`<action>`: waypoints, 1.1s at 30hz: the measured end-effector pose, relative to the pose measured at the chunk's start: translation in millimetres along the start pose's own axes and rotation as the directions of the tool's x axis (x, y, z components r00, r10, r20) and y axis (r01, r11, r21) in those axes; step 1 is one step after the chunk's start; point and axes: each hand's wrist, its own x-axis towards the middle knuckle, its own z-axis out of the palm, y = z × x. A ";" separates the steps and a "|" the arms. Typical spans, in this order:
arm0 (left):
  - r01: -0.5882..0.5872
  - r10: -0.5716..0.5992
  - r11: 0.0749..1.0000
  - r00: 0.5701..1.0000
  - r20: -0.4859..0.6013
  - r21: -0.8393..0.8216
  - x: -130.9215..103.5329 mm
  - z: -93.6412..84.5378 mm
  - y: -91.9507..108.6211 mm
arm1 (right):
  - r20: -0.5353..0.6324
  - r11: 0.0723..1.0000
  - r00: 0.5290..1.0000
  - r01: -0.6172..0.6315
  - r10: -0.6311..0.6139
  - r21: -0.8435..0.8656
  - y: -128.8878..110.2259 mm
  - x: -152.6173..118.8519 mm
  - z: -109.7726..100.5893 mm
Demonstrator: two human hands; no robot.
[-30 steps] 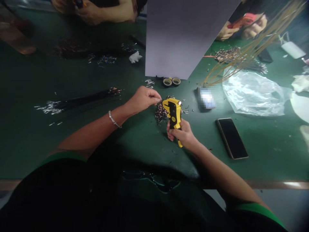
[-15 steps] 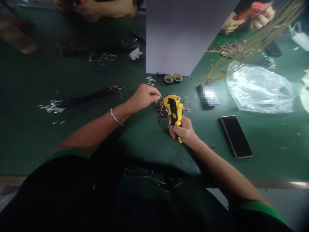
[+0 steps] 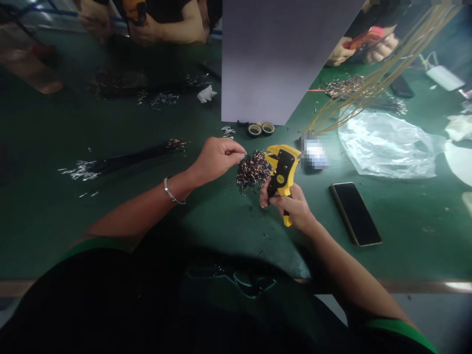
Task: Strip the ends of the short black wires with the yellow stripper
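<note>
In the head view my right hand (image 3: 297,206) is wrapped round the handles of a yellow and black wire stripper (image 3: 283,169). The tool's jaws point up and left, over the right edge of a pile of short black offcuts with coppery ends (image 3: 254,171). My left hand (image 3: 217,160) is closed in a pinch at the pile's upper left edge; whatever lies between thumb and finger is too small to make out. A bundle of black wires (image 3: 132,156) with silvery ends lies to the left of it.
Two small rings (image 3: 261,129) sit by the grey panel (image 3: 258,64). On the right are a phone (image 3: 356,214), a clear plastic bag (image 3: 387,145), a pixelated box (image 3: 313,151) and yellowish wires (image 3: 368,88). Co-workers' hands with tools are across the green table (image 3: 413,221).
The wire stripper has moved right, away from my left hand, and tilted to the right, uncovering more of the offcut pile. My left hand stays pinched near the same spot.
</note>
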 end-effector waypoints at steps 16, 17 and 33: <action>-0.456 0.446 0.822 0.888 0.111 0.342 -31.5 23.0 13.8 | -0.115 0.993 0.993 0.050 -0.037 0.111 -9.5 -1.4 10.8; -0.467 0.457 0.815 0.882 0.117 0.343 -33.1 24.8 14.4 | -0.107 0.991 0.994 0.047 -0.034 0.122 -9.4 -1.7 11.5; -0.470 0.471 0.817 0.878 0.084 0.334 -34.1 28.0 13.3 | -0.136 0.985 0.984 0.133 -0.118 0.111 0.3 1.6 3.8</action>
